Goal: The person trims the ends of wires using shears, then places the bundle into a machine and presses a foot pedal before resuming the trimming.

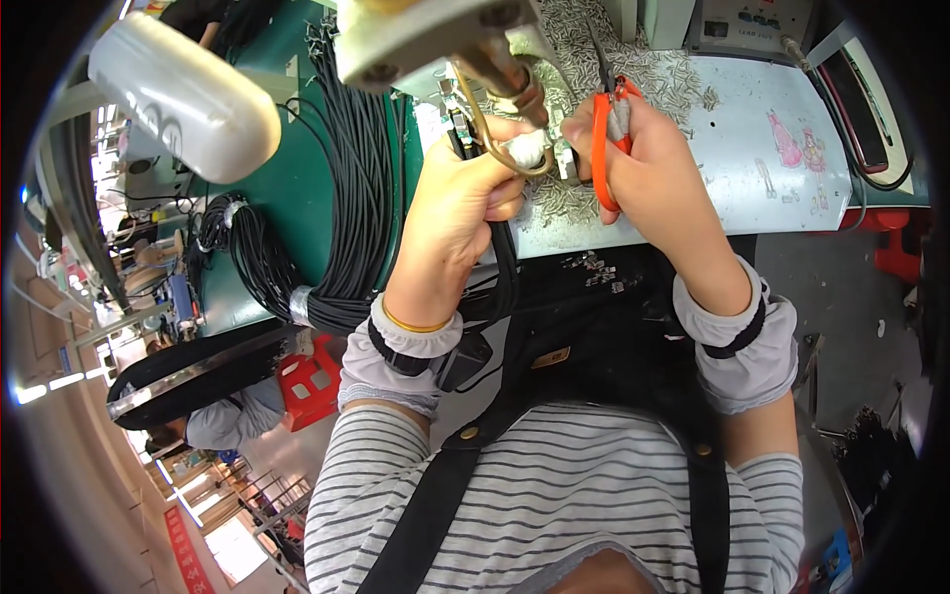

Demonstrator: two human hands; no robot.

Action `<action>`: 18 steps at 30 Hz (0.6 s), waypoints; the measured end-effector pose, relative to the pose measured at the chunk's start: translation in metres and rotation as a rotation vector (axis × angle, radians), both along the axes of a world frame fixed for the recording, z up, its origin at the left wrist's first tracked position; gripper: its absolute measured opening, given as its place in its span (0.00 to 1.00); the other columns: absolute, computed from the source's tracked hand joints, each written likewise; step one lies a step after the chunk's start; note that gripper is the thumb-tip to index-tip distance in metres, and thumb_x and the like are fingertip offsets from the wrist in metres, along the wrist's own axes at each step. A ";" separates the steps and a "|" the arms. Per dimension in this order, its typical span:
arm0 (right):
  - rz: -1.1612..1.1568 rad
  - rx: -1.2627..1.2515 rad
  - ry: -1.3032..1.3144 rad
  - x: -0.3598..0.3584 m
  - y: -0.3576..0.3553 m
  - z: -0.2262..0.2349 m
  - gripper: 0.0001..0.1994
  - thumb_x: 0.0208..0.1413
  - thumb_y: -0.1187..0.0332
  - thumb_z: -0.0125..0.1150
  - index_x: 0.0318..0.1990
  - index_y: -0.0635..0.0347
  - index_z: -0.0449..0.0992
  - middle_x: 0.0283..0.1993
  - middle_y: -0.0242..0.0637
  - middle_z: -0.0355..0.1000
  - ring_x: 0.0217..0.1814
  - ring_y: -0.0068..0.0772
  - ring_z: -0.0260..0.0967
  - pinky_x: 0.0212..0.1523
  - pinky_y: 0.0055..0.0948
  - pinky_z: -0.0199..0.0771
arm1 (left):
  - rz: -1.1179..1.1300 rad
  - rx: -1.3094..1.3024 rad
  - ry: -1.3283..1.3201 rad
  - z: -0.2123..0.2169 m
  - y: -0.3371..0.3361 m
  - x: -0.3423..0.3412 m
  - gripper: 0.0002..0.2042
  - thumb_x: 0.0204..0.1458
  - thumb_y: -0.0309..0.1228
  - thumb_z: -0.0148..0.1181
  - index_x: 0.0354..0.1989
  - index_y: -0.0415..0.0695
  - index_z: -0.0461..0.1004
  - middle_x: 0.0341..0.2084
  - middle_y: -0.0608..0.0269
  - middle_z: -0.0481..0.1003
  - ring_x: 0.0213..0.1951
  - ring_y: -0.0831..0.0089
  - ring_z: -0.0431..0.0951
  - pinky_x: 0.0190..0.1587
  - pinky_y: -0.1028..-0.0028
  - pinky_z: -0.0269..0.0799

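Note:
My left hand (453,193) is closed on black cables (505,262), whose lengths hang down below it toward my lap. A white cover wraps a fingertip of that hand, right by the curved metal guard (482,117) of a bench machine (435,40). My right hand (653,163) is closed around orange-handled pliers (600,148), their dark pointed jaws aimed away from me. Its thumb and forefinger come together near the machine's tip, beside a small metal part (567,165). Whether those fingers pinch anything is hidden.
Coiled black cables (346,198) lie on the green mat (297,163) at left. Small metal pins (663,84) cover much of the pale worktop (732,129). A white cylinder (183,99) juts in at upper left. A control box (752,30) stands at the back right; red stools flank the bench.

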State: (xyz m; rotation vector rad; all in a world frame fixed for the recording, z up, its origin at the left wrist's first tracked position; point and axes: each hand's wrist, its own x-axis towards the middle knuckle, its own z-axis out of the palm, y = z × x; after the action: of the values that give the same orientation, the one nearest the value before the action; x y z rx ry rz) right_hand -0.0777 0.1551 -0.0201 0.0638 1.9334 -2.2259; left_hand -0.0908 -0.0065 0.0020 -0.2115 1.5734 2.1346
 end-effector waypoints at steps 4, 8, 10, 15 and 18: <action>0.005 -0.037 0.045 0.008 0.003 0.003 0.08 0.52 0.67 0.50 0.29 0.63 0.66 0.18 0.28 0.61 0.10 0.15 0.54 0.11 0.16 0.54 | 0.007 -0.009 0.016 0.003 0.001 0.006 0.07 0.44 0.22 0.56 0.32 0.38 0.68 0.15 0.69 0.63 0.13 0.87 0.55 0.14 0.86 0.46; 0.053 -0.135 0.025 0.022 0.008 0.008 0.08 0.53 0.66 0.49 0.29 0.62 0.65 0.19 0.30 0.62 0.10 0.16 0.55 0.11 0.15 0.54 | -0.051 0.238 -0.122 0.006 -0.004 0.024 0.09 0.44 0.22 0.56 0.35 0.36 0.68 0.17 0.68 0.64 0.15 0.86 0.57 0.16 0.86 0.48; 0.077 -0.177 0.005 0.030 0.007 0.011 0.08 0.53 0.66 0.49 0.29 0.62 0.65 0.19 0.30 0.62 0.10 0.16 0.55 0.11 0.14 0.54 | -0.037 0.257 -0.118 0.008 -0.003 0.037 0.09 0.44 0.22 0.55 0.36 0.36 0.68 0.19 0.67 0.65 0.15 0.85 0.58 0.17 0.86 0.49; 0.095 -0.270 -0.035 0.048 0.003 0.018 0.08 0.54 0.66 0.48 0.29 0.63 0.64 0.20 0.32 0.64 0.09 0.17 0.56 0.10 0.13 0.53 | -0.012 0.167 -0.032 0.010 -0.005 0.057 0.09 0.44 0.21 0.55 0.35 0.36 0.70 0.19 0.68 0.66 0.16 0.85 0.59 0.18 0.86 0.51; 0.108 -0.323 -0.049 0.055 0.002 0.021 0.09 0.54 0.67 0.47 0.29 0.63 0.64 0.21 0.33 0.65 0.09 0.17 0.56 0.10 0.13 0.53 | 0.047 -0.059 0.088 0.016 0.000 0.065 0.08 0.43 0.21 0.56 0.34 0.36 0.71 0.18 0.71 0.66 0.16 0.86 0.59 0.18 0.86 0.51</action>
State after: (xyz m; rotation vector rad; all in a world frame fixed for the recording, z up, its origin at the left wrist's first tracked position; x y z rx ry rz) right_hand -0.0223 0.1572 0.0005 -0.0315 1.4935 -2.4049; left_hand -0.0256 -0.0063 0.0179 -0.1778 1.6993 2.1615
